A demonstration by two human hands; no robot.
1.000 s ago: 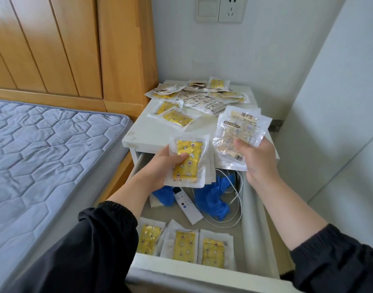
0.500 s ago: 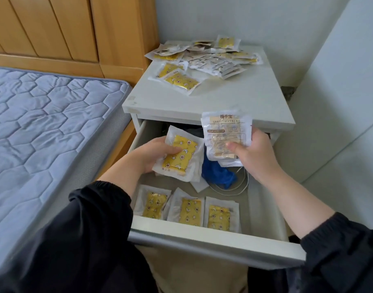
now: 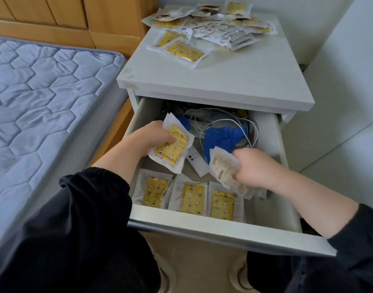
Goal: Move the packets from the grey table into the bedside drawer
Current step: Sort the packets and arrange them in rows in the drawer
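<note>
a yellow star-and-moon patterned packet in a clear plastic wrapper (image 3: 173,150) is grasped by the left hand (image 3: 154,137), with the fingers curled round its left edge. it is held tilted inside the open white bedside drawer (image 3: 202,225), toward the left side; whether it touches the drawer floor cannot be told. a small bunch of pale beige printed packets (image 3: 223,168) is clutched in the right hand (image 3: 253,166), low in the drawer toward the right, and its lower end overlaps the right end of the near row. in that row, three more yellow packets (image 3: 192,197) are laid flat side by side just behind the near wall. farther in, a crumpled blue cloth (image 3: 221,138), a looped white cable (image 3: 223,123) and a slim white remote control (image 3: 197,161) are seen. on the flat grey table top (image 3: 223,75), a loose heap of yellow and beige packets (image 3: 213,30) is spread along the far edge. a blue quilted mattress (image 3: 44,102) is seen at the left.
</note>
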